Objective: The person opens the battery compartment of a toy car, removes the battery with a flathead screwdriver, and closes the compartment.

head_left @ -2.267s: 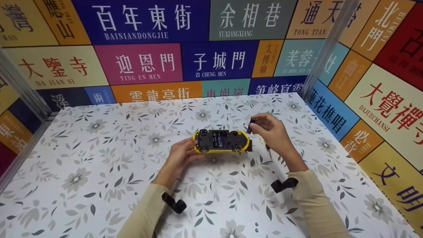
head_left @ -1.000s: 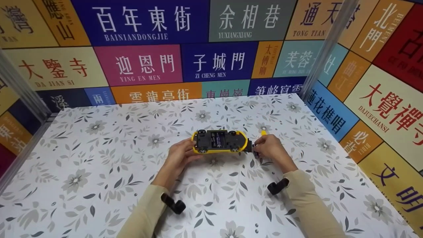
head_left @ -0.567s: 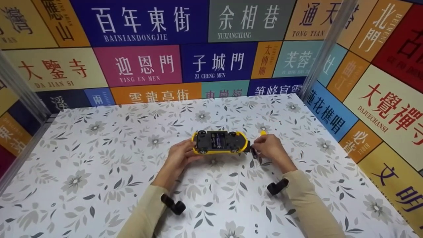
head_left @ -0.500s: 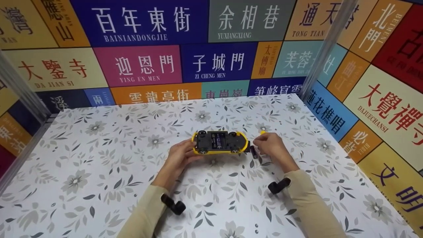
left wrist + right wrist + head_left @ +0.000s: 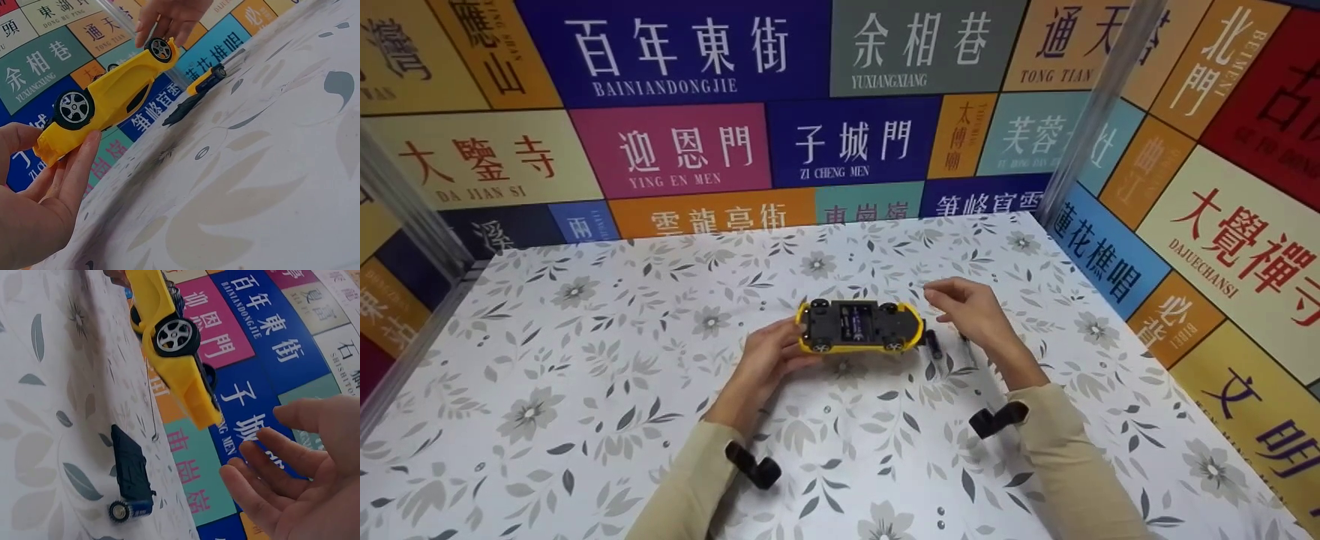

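My left hand [image 5: 771, 351] grips one end of a yellow toy car [image 5: 109, 93], held upside down above the table. In the head view, batteries [image 5: 856, 322] show in the uncovered compartment of its black underside [image 5: 825, 324]. Past the car's other end, my right hand [image 5: 973, 307] hovers with nothing in it, its fingers loosely bent in the right wrist view. Below it a battery [image 5: 132, 511] lies on the table against a black plastic cover [image 5: 129, 461]. A screwdriver's thin shaft [image 5: 967, 351] shows beside the battery, its handle hidden by my right hand in the head view.
A white cloth with grey leaves and flowers covers the table [image 5: 607, 420]. Panels with colourful Chinese signs [image 5: 682, 142] stand along its back and sides. A small yellow piece [image 5: 197, 87] shows beside the battery in the left wrist view.
My right hand carried a battery down beside the car's right end, let go of it on the table, then rose away. The left hand and the car stayed nearly still.
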`<state>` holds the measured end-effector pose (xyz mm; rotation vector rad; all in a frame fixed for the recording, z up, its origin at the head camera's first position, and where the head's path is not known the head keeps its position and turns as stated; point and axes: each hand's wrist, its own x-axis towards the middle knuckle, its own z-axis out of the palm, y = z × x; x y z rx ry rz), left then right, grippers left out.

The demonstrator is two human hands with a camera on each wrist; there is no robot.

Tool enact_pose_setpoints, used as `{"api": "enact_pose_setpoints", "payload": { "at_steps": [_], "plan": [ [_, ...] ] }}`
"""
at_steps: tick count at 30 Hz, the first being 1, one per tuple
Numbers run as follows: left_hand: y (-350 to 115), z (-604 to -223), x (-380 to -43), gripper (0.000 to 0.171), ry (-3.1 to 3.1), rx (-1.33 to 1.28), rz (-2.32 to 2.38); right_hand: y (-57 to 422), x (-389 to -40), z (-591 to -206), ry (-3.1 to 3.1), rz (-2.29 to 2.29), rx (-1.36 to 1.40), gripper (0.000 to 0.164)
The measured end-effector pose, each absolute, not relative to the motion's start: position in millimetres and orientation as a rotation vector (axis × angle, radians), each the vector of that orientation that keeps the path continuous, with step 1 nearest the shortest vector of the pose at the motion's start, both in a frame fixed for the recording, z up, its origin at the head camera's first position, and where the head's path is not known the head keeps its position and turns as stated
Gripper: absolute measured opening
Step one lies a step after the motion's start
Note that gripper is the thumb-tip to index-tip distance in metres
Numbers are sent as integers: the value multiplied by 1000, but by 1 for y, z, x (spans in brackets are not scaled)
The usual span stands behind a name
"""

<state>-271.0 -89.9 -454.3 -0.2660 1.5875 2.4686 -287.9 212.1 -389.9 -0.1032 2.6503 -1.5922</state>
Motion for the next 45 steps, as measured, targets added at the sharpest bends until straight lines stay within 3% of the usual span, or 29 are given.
{"api": "enact_pose_setpoints", "payload": {
  "at_steps": [13, 45],
  "plan": [
    [-93, -460, -273, 45, 1630, -345, 2421, 186, -269, -386, 2653, -1527, -551, 47],
    [-98, -464, -276, 52, 1656, -358, 2369, 138, -272, -400, 2783, -1012, -666, 45]
  ]
}}
